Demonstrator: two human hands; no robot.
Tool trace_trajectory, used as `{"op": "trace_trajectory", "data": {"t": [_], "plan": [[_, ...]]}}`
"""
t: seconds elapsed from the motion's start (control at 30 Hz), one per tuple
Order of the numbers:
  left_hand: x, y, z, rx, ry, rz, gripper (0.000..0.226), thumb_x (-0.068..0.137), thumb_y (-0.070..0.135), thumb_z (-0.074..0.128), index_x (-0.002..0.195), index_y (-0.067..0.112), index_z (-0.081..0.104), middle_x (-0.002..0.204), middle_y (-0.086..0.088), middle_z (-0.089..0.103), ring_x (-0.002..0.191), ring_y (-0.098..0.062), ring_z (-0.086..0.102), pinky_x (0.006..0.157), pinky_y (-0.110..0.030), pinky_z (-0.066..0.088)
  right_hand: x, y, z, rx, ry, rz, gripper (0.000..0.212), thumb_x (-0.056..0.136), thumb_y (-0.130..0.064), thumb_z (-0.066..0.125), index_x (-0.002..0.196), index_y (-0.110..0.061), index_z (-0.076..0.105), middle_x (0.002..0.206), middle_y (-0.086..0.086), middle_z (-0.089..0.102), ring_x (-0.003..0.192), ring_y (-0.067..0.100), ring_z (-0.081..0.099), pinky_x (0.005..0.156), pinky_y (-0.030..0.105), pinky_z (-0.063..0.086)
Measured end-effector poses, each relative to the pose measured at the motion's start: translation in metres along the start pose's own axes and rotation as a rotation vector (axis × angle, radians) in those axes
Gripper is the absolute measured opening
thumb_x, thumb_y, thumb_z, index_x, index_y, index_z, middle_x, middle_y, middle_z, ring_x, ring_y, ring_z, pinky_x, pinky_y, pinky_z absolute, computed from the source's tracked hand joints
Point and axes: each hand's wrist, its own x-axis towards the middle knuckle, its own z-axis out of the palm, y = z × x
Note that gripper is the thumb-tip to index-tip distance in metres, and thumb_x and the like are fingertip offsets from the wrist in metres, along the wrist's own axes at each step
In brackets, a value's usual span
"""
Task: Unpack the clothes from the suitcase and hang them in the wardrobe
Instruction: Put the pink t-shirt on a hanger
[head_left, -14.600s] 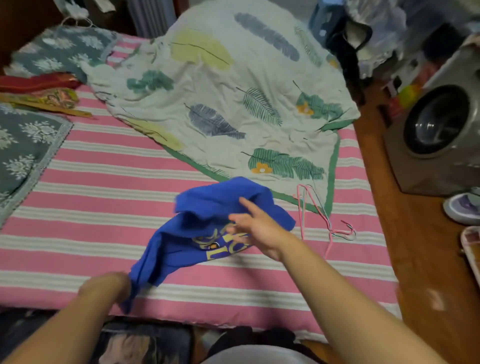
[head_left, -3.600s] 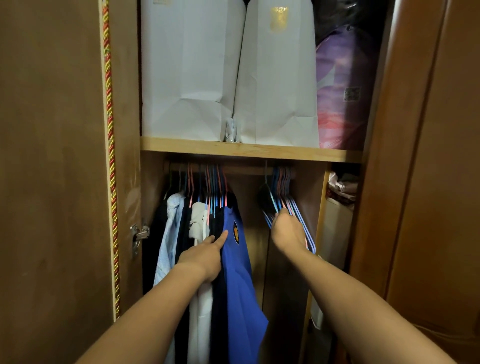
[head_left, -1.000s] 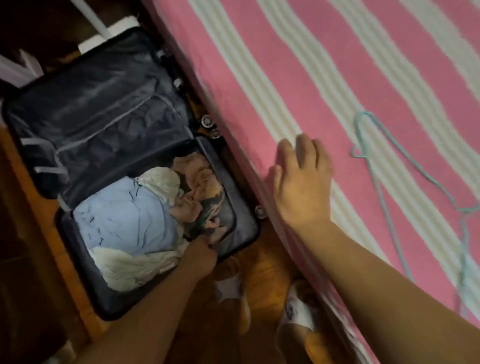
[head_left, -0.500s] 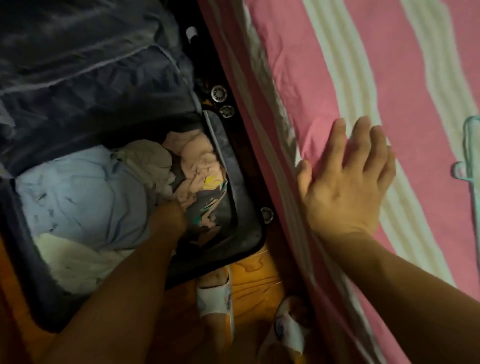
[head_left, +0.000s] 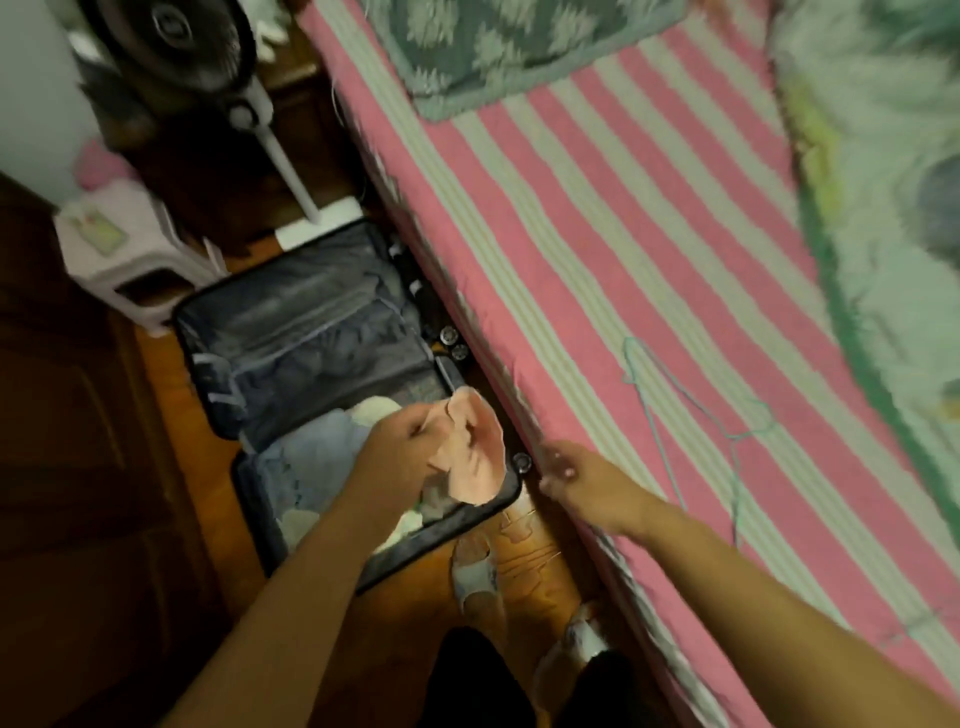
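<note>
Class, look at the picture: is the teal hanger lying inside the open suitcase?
No. The teal hanger lies on the striped bed, while the suitcase sits on the floor beside it.

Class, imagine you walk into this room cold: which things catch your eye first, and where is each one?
The bed with its pink and pale striped sheet fills the right side, a thin teal hanger lying on it. On the floor beside it lies the open dark suitcase, where the left hand holds up a peach garment. The right hand is at the bed's edge.
</note>
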Motion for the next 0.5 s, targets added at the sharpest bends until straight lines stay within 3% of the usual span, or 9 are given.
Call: {"op": "trace_trajectory", "data": {"t": [0.07, 0.13, 0.2, 0.27, 0.37, 0.43, 0.5], "plan": [[-0.041, 0.073, 0.007, -0.069, -0.116, 0.118, 0.027, 0.104, 0.025, 0.055, 0.085, 0.008, 0.065, 0.075, -0.015, 0.059, 0.074, -0.026, 0.059, 0.070, -0.044, 0.050, -0.059, -0.003, -0.005, 0.187, 0.004, -0.060, 0.065, 0.091, -0.018, 0.072, 0.147, -0.022, 0.038, 0.139, -0.005, 0.052, 0.117, 0.009, 0.052, 0.080, 0.003, 0.040], [-0.075, 0.141, 0.025, -0.127, -0.204, 0.200, 0.025, 0.104, 0.021, 0.052, 0.100, 0.003, 0.069, 0.094, -0.020, 0.069, 0.087, -0.034, 0.067, 0.079, -0.047, 0.055, -0.104, -0.015, -0.012, 0.343, 0.034, -0.158, 0.071, 0.086, -0.022, 0.078, 0.143, -0.025, 0.035, 0.135, -0.012, 0.050, 0.123, 0.006, 0.050, 0.085, 0.002, 0.042], [-0.106, 0.203, 0.053, -0.188, -0.271, 0.282, 0.027, 0.103, 0.016, 0.049, 0.112, -0.005, 0.065, 0.105, -0.027, 0.067, 0.094, -0.038, 0.064, 0.080, -0.046, 0.055, -0.135, -0.028, -0.030, 0.463, 0.190, -0.292, 0.084, 0.077, -0.035, 0.085, 0.143, -0.029, 0.033, 0.141, -0.013, 0.047, 0.130, 0.006, 0.048, 0.103, 0.018, 0.045], [-0.133, 0.262, 0.080, -0.307, -0.330, 0.368, 0.028, 0.103, 0.013, 0.047, 0.118, -0.006, 0.061, 0.105, -0.025, 0.061, 0.093, -0.034, 0.059, 0.075, -0.038, 0.053, -0.160, -0.034, -0.059, 0.561, 0.370, -0.376, 0.077, 0.074, -0.037, 0.086, 0.137, -0.033, 0.042, 0.135, -0.014, 0.055, 0.123, 0.005, 0.055, 0.103, 0.030, 0.048], [-0.169, 0.342, 0.109, -0.608, -0.412, 0.502, 0.024, 0.104, 0.009, 0.040, 0.113, 0.006, 0.062, 0.094, -0.012, 0.064, 0.082, -0.015, 0.063, 0.071, -0.027, 0.056, -0.190, -0.019, -0.094, 0.610, 0.522, -0.467, 0.057, 0.077, -0.022, 0.083, 0.120, -0.040, 0.051, 0.115, -0.019, 0.064, 0.105, -0.002, 0.063, 0.087, 0.027, 0.054], [-0.186, 0.391, 0.123, -0.775, -0.423, 0.572, 0.026, 0.106, 0.008, 0.037, 0.102, 0.008, 0.063, 0.085, -0.006, 0.071, 0.076, -0.013, 0.070, 0.071, -0.030, 0.059, -0.197, 0.006, -0.106, 0.549, 0.605, -0.447, 0.064, 0.074, -0.032, 0.083, 0.128, -0.041, 0.050, 0.121, -0.016, 0.063, 0.110, 0.005, 0.063, 0.088, 0.031, 0.053], [-0.191, 0.424, 0.134, -0.867, -0.357, 0.610, 0.026, 0.107, 0.005, 0.036, 0.098, 0.007, 0.061, 0.081, -0.010, 0.072, 0.072, -0.020, 0.072, 0.070, -0.036, 0.060, -0.195, 0.037, -0.117, 0.543, 0.649, -0.321, 0.064, 0.081, -0.029, 0.078, 0.137, -0.036, 0.047, 0.124, -0.013, 0.061, 0.112, 0.013, 0.062, 0.085, 0.029, 0.049]]}}
